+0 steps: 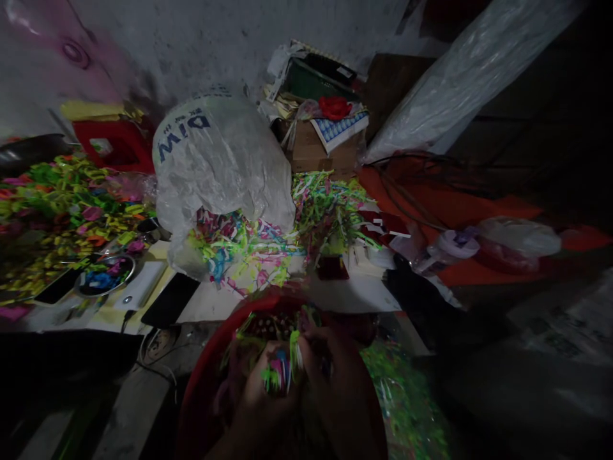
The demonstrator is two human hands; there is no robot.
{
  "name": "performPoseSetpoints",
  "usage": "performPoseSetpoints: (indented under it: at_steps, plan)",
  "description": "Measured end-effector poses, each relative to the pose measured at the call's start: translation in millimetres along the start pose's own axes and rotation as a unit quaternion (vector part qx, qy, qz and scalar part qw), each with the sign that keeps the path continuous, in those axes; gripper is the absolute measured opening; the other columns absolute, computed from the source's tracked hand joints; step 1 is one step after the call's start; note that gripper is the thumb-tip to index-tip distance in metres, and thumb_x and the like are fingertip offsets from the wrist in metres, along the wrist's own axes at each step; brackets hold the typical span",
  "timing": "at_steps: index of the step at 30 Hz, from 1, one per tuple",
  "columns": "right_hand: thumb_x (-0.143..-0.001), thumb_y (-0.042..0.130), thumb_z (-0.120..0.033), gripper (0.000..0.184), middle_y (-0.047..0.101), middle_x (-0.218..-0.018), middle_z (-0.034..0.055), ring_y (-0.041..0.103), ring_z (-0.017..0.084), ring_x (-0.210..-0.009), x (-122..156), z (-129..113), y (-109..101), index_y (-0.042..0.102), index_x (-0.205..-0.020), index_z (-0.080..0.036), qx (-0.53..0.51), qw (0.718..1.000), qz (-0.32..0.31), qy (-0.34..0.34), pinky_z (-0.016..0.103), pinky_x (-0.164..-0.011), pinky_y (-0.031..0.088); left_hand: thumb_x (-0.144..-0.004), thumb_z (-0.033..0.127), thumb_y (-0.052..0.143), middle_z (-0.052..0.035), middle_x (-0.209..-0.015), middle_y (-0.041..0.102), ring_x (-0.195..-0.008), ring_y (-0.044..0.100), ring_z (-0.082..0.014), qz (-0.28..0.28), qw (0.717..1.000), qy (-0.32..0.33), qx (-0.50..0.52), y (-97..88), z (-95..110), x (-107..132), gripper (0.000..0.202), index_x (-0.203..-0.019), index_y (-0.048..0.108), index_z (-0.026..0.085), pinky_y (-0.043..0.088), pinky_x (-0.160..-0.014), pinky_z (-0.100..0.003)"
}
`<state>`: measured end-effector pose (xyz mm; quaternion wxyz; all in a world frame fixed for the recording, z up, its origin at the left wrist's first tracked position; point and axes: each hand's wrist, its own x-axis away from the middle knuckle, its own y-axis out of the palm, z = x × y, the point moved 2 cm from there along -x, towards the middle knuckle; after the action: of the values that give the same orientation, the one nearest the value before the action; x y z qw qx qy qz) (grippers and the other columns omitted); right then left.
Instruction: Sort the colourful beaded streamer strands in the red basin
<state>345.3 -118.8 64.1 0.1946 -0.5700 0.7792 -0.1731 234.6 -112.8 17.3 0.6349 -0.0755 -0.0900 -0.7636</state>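
Both of my hands are over a red basin (pixel 208 348). My left hand (pixel 258 399) is closed round a bunch of thin coloured plastic strips (pixel 278 372), pink, blue, white and green. Close beside it, my right hand (pixel 328 374) pinches a yellow-green strip (pixel 294 348) between thumb and fingers. More small pieces lie dim and blurred inside the basin. On the table just beyond, a heap of similar strips (pixel 261 255) spills from a large white plastic bag (pixel 225 156).
To the left lie a pile of small coloured plastic pieces (pixel 71 211), a metal bowl (pixel 127 271), a white power bank (pixel 143 284) and a dark phone (pixel 171 301). A cardboard box (pixel 318 150) stands behind. At right is a plastic-wrapped roll (pixel 469 76). Below, a bag of green pieces (pixel 402 396) sits beside the basin.
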Motion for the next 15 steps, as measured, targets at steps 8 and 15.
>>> performPoseSetpoints:
  at_steps: [8, 15]
  plan:
    - [-0.072, 0.051, -0.046, 0.034, 0.058, -0.07, 0.003, 0.054, 0.016, -0.062, -6, 1, -4, 0.06, -0.086, -0.016, -0.136, 0.977, -0.098, 0.129, 0.023, -0.053, 0.042, -0.062, 0.027, 0.07, -0.005, -0.093, 0.066, -0.089, 0.061, -0.0246, -0.077, 0.993, -0.058, 0.07, -14.1, -8, 12, 0.042, -0.102, 0.058, 0.017, 0.048, -0.079, -0.029]
    - [-0.069, 0.056, -0.041, 0.025, 0.052, -0.063, -0.0005, 0.048, 0.013, -0.06, -8, 17, -2, 0.053, -0.068, -0.016, -0.183, 0.969, -0.1, 0.134, 0.021, -0.056, 0.038, -0.068, 0.031, 0.066, -0.0076, -0.097, 0.064, -0.096, 0.059, -0.0265, -0.187, 0.982, -0.007, 0.027, -20.0, -10, 7, 0.043, -0.107, 0.057, 0.014, 0.046, -0.083, -0.03]
